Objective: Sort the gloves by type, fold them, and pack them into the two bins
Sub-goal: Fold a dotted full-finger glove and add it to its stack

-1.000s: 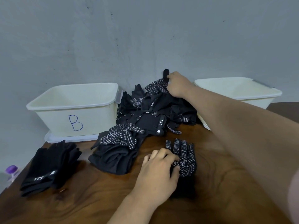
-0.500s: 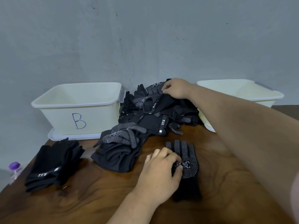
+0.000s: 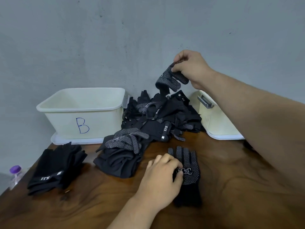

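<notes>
one dotted glove point(image 3: 171, 78) hangs pinched in the right hand point(image 3: 193, 68); lay it flat on the table glove point(image 3: 189, 171) the left hand point(image 3: 161, 179) holds.

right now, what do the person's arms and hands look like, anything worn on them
Nothing is worn. The left hand and right hand are ungloved, and no ring, watch or band shows on either. The left forearm and right forearm are uncovered as far as the frame reaches, with no sleeve edge in view. No tattoos or markings show.
</notes>
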